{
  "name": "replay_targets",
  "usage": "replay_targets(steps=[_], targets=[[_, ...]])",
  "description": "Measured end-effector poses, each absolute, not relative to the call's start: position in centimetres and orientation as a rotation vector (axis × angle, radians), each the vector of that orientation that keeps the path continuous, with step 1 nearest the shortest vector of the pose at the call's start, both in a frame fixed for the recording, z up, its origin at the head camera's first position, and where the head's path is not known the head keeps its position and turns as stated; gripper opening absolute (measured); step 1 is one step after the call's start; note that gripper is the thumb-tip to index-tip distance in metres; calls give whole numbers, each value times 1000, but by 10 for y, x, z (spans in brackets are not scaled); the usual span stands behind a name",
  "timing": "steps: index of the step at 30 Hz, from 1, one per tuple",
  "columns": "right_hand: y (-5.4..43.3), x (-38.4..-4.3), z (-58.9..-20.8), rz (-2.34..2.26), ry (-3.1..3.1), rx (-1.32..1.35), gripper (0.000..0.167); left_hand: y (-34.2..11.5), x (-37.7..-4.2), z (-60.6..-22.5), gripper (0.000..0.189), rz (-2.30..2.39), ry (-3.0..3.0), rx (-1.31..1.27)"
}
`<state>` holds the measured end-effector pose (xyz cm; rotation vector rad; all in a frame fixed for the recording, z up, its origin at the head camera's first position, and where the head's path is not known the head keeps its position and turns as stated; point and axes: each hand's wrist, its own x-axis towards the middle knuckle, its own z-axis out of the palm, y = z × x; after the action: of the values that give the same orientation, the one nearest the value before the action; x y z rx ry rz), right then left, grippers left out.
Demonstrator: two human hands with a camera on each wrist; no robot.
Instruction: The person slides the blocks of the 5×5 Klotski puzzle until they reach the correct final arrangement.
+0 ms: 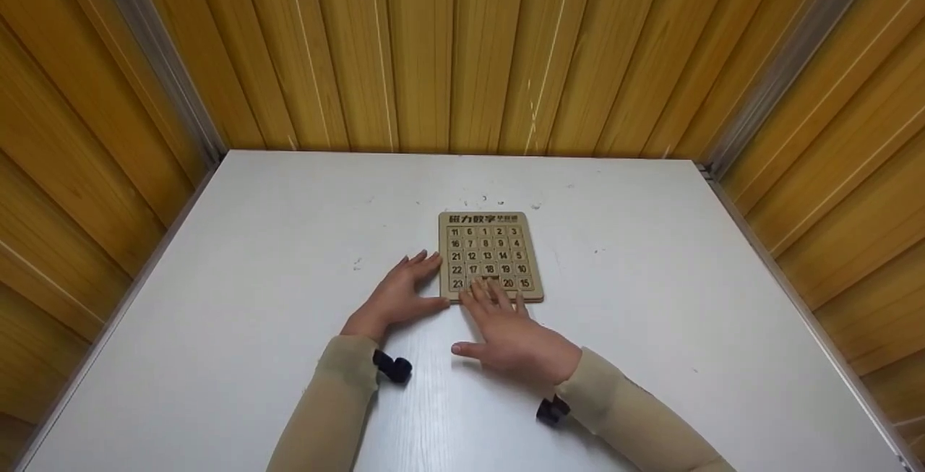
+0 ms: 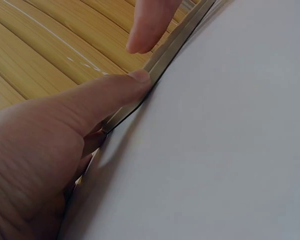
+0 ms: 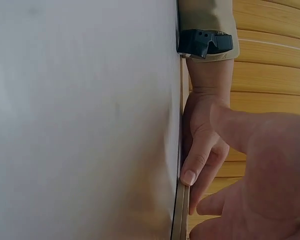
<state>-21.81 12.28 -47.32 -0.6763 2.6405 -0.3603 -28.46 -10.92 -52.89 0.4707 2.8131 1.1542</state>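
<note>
A wooden sliding number puzzle point(image 1: 506, 218) lies flat on the white table, its numbered tiles in rows below a printed title. My left hand point(image 1: 397, 295) holds it at the near left corner, thumb on the near edge and fingers along the left side. In the left wrist view that thumb presses the puzzle's edge point(image 2: 162, 60). Straight fingers of my right hand point(image 1: 517, 338) touch the lowest row, near a dark gap point(image 1: 491, 278) between tiles, and hide part of that row. The right thumb points left, off the board.
The white table point(image 1: 289, 226) reaches back to a yellow wood-panelled wall point(image 1: 419, 53), with similar panels on both sides. Small dark marks point(image 1: 484, 199) dot the tabletop behind the puzzle. A black camera point(image 1: 394, 367) is strapped on the left wrist, another point(image 1: 553, 410) on the right.
</note>
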Motion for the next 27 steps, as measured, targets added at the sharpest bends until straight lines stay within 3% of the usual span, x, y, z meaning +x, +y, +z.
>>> replay_targets(steps=[27], targets=[[141,-220,-474,-391,2660,-632,91,-107,-283,-526,86,1147,2806,424]])
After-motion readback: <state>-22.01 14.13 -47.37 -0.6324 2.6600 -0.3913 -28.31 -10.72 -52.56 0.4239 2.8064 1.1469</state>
